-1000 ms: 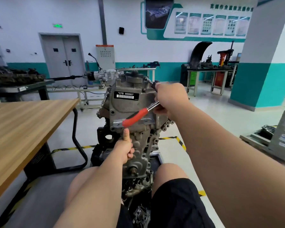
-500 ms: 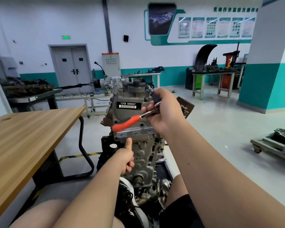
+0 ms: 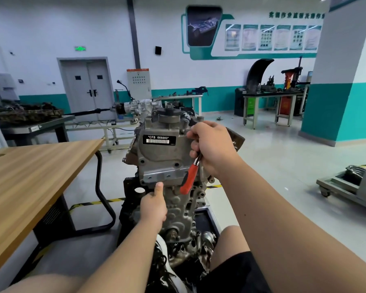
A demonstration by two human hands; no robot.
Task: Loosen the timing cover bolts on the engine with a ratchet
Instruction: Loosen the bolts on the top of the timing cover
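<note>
Right hand (image 3: 213, 149) grips the ratchet (image 3: 189, 179) by its metal shank, at the right edge of the timing cover (image 3: 163, 159). Red handle hangs down-left across the engine (image 3: 178, 210). Ratchet head is hidden behind the hand. Left hand (image 3: 153, 206): fingers clenched in a fist, holding nothing, thumb tip up against the cover's lower edge. Wooden table (image 3: 30, 176) sits to the left.
</note>
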